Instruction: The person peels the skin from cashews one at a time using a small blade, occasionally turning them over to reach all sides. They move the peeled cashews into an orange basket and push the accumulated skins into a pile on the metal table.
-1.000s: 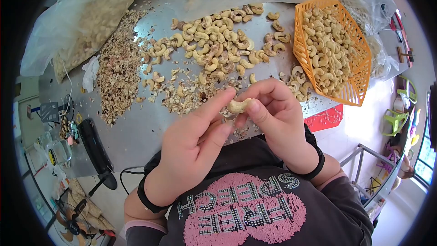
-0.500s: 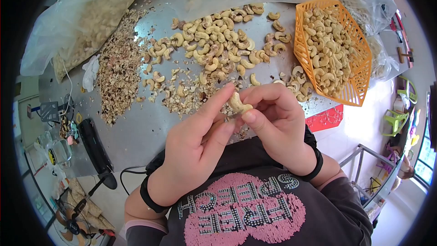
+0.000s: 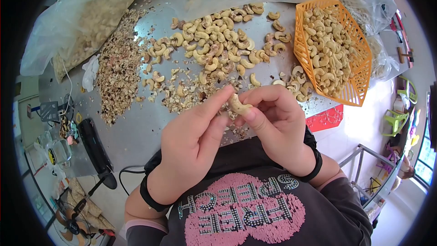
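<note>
My left hand (image 3: 191, 143) and my right hand (image 3: 277, 123) meet just above the near edge of the metal table (image 3: 136, 127). Between their fingertips they pinch one pale cashew nut (image 3: 236, 104), which stands tilted, nearly upright. The left forefinger lies along the nut's left side and the right thumb presses it from below. Both wrists wear a black band. Under the hands, small bits of brown skin lie scattered on the table.
A spread of cashews (image 3: 218, 48) covers the table's middle. Brown husk waste (image 3: 119, 66) is heaped at the left. An orange basket (image 3: 353, 93) full of nuts sits at the right. Clear plastic bags (image 3: 82, 23) line the back. A black device with a cable (image 3: 93, 148) lies at the left edge.
The nut has been turned from lying crosswise to nearly upright between the fingertips. Both hands have dropped slightly toward me; the left thumb has tucked in.
</note>
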A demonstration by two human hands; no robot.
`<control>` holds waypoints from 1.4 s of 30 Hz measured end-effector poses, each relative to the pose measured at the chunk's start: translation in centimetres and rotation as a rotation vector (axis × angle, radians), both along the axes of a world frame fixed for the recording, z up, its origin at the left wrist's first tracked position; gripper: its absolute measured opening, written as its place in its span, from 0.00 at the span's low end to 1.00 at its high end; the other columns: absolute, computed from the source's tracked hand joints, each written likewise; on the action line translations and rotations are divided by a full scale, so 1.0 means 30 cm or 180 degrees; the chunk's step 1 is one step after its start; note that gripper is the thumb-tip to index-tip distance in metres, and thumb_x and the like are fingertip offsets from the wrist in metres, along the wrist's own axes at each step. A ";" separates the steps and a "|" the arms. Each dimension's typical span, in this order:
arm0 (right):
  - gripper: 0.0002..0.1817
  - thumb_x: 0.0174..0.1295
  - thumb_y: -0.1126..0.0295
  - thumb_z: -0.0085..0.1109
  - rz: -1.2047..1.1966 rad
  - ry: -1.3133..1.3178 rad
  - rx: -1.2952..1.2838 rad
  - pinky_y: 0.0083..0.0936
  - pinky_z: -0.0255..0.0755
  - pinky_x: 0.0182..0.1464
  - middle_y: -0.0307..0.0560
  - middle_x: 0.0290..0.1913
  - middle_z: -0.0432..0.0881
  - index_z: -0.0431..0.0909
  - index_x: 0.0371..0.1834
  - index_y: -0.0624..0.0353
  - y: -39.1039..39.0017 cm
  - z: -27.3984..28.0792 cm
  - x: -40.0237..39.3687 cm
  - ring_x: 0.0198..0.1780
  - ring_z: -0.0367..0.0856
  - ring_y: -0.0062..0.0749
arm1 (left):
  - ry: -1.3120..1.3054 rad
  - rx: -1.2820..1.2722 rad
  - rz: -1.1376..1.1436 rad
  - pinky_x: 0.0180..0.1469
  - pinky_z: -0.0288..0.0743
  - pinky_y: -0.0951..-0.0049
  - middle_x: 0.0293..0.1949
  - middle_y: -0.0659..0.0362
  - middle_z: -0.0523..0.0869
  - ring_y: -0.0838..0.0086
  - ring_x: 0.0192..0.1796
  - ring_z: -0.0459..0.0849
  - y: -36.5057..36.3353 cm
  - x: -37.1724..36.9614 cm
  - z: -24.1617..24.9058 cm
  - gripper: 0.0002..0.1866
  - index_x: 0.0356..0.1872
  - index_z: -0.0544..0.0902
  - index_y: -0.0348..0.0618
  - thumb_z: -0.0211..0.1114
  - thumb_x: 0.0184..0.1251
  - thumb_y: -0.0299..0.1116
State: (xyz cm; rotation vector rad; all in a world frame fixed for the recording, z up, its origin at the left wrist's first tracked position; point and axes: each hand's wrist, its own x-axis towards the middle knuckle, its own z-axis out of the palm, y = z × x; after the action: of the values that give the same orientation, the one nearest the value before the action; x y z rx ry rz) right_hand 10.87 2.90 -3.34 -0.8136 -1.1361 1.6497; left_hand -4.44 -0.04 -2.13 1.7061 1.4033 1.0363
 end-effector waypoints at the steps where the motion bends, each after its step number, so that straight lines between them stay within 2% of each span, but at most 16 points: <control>1: 0.08 0.55 0.78 0.54 -0.0025 -0.0002 -0.0006 0.16 0.70 0.38 0.43 0.32 0.74 0.68 0.37 0.67 -0.001 -0.004 0.000 0.34 0.76 0.22 | 0.0000 -0.0001 0.0000 0.30 0.71 0.74 0.29 0.54 0.80 0.68 0.27 0.79 -0.005 0.005 0.001 0.20 0.52 0.72 0.41 0.57 0.55 0.22; 7: 0.07 0.54 0.79 0.55 -0.0053 -0.0305 0.0245 0.15 0.70 0.36 0.42 0.31 0.74 0.68 0.36 0.66 -0.001 -0.003 0.004 0.32 0.76 0.22 | -0.0176 -0.0484 0.0009 0.27 0.69 0.76 0.25 0.55 0.78 0.70 0.24 0.76 -0.014 0.010 0.011 0.23 0.55 0.69 0.42 0.58 0.56 0.26; 9: 0.08 0.54 0.79 0.55 -0.0088 -0.0406 0.0359 0.15 0.70 0.35 0.42 0.31 0.74 0.69 0.35 0.66 -0.001 -0.007 0.004 0.32 0.75 0.21 | 0.0024 -0.0855 -0.0185 0.37 0.70 0.82 0.34 0.57 0.81 0.81 0.33 0.78 -0.010 0.003 0.041 0.20 0.56 0.68 0.37 0.52 0.60 0.23; 10: 0.08 0.53 0.79 0.56 -0.0139 -0.0496 0.0509 0.16 0.70 0.35 0.42 0.31 0.74 0.70 0.35 0.66 0.000 -0.016 0.005 0.32 0.75 0.21 | 0.0024 -0.0855 -0.0187 0.37 0.70 0.82 0.34 0.57 0.81 0.81 0.33 0.78 -0.010 0.003 0.034 0.20 0.56 0.68 0.37 0.52 0.60 0.23; 12: 0.08 0.52 0.79 0.58 -0.0191 -0.0586 0.0660 0.16 0.70 0.34 0.42 0.31 0.74 0.70 0.34 0.66 0.001 -0.022 0.008 0.31 0.75 0.20 | 0.0054 -0.0429 -0.0078 0.27 0.69 0.75 0.24 0.56 0.78 0.69 0.23 0.76 -0.009 0.006 0.011 0.22 0.55 0.70 0.43 0.57 0.56 0.26; 18: 0.09 0.51 0.77 0.60 -0.0155 -0.1109 0.1012 0.16 0.69 0.35 0.42 0.32 0.75 0.71 0.33 0.66 0.001 -0.021 0.015 0.31 0.74 0.20 | 0.0272 0.0176 -0.0012 0.28 0.70 0.75 0.27 0.54 0.80 0.69 0.25 0.78 -0.001 0.015 -0.002 0.20 0.54 0.71 0.43 0.55 0.58 0.25; 19: 0.09 0.51 0.77 0.59 -0.0150 -0.0827 0.0752 0.16 0.69 0.36 0.42 0.32 0.76 0.71 0.34 0.66 -0.003 -0.019 0.010 0.32 0.74 0.20 | 0.0272 0.0176 -0.0011 0.28 0.70 0.75 0.27 0.54 0.80 0.69 0.25 0.78 -0.003 0.014 0.004 0.20 0.54 0.71 0.43 0.55 0.58 0.25; 21: 0.09 0.52 0.77 0.58 -0.0142 -0.0550 0.0494 0.17 0.70 0.36 0.42 0.32 0.76 0.70 0.34 0.66 -0.004 -0.015 0.005 0.32 0.75 0.21 | -0.0355 -0.0824 -0.0035 0.29 0.71 0.78 0.29 0.56 0.82 0.73 0.27 0.79 -0.007 0.008 0.030 0.18 0.53 0.71 0.42 0.53 0.61 0.26; 24: 0.08 0.55 0.76 0.55 0.0017 -0.0018 0.0124 0.18 0.70 0.37 0.42 0.32 0.76 0.69 0.36 0.66 0.004 -0.015 0.006 0.33 0.75 0.21 | -0.0924 -0.1672 0.0020 0.33 0.71 0.81 0.31 0.58 0.82 0.78 0.31 0.80 0.000 -0.009 0.051 0.17 0.54 0.71 0.40 0.51 0.63 0.27; 25: 0.08 0.56 0.76 0.54 0.0098 -0.0040 0.0115 0.18 0.70 0.38 0.42 0.32 0.75 0.68 0.36 0.66 0.006 -0.018 0.013 0.34 0.76 0.22 | -0.0924 -0.1673 0.0021 0.33 0.71 0.81 0.31 0.58 0.82 0.78 0.31 0.80 -0.001 -0.006 0.041 0.17 0.54 0.71 0.40 0.51 0.63 0.27; 27: 0.07 0.57 0.76 0.53 0.0176 -0.0063 0.0105 0.18 0.70 0.39 0.42 0.32 0.75 0.68 0.37 0.65 0.007 -0.015 0.018 0.34 0.76 0.22 | -0.1084 -0.1033 0.0020 0.22 0.61 0.90 0.25 0.63 0.78 0.89 0.20 0.67 -0.007 0.005 0.011 0.16 0.53 0.71 0.39 0.49 0.63 0.26; 31: 0.06 0.58 0.75 0.53 0.0276 0.0121 -0.0240 0.17 0.69 0.38 0.42 0.32 0.75 0.68 0.36 0.65 0.008 -0.004 0.019 0.34 0.76 0.21 | -0.1010 -0.0979 0.0027 0.22 0.61 0.90 0.24 0.63 0.78 0.89 0.20 0.67 -0.007 0.009 0.015 0.17 0.53 0.71 0.38 0.49 0.63 0.26; 34: 0.06 0.58 0.74 0.53 0.0375 0.0162 -0.0458 0.15 0.68 0.37 0.41 0.32 0.75 0.68 0.36 0.64 0.016 -0.008 0.027 0.34 0.75 0.20 | -0.1016 -0.1323 -0.0055 0.31 0.70 0.85 0.30 0.59 0.81 0.84 0.27 0.76 0.001 -0.016 0.031 0.17 0.53 0.71 0.39 0.52 0.62 0.27; 37: 0.07 0.58 0.72 0.53 0.0500 0.0281 -0.0637 0.14 0.68 0.36 0.40 0.32 0.75 0.69 0.36 0.63 0.022 -0.022 0.036 0.33 0.74 0.19 | -0.1258 -0.1698 -0.0176 0.26 0.67 0.87 0.28 0.60 0.81 0.86 0.23 0.73 0.004 -0.023 0.038 0.17 0.53 0.71 0.40 0.51 0.63 0.29; 39: 0.07 0.58 0.71 0.53 0.0539 0.0350 -0.0680 0.14 0.68 0.36 0.39 0.32 0.75 0.69 0.36 0.62 0.023 -0.029 0.039 0.32 0.74 0.18 | -0.1523 -0.1752 -0.0052 0.18 0.58 0.89 0.23 0.59 0.78 0.88 0.17 0.66 0.004 -0.011 0.041 0.16 0.51 0.72 0.36 0.48 0.65 0.31; 42: 0.07 0.59 0.71 0.53 0.0622 0.0562 -0.0799 0.14 0.68 0.36 0.38 0.32 0.75 0.69 0.36 0.62 0.025 -0.031 0.041 0.32 0.74 0.18 | -0.1955 -0.2002 -0.0018 0.17 0.57 0.89 0.23 0.57 0.78 0.86 0.16 0.66 0.006 -0.027 0.026 0.15 0.49 0.73 0.35 0.47 0.66 0.30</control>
State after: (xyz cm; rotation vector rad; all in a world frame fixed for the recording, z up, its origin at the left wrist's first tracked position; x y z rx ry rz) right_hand 12.10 3.67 -4.27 -0.7121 -0.9197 2.0144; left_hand -5.26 0.14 -1.36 0.8387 1.1399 0.8800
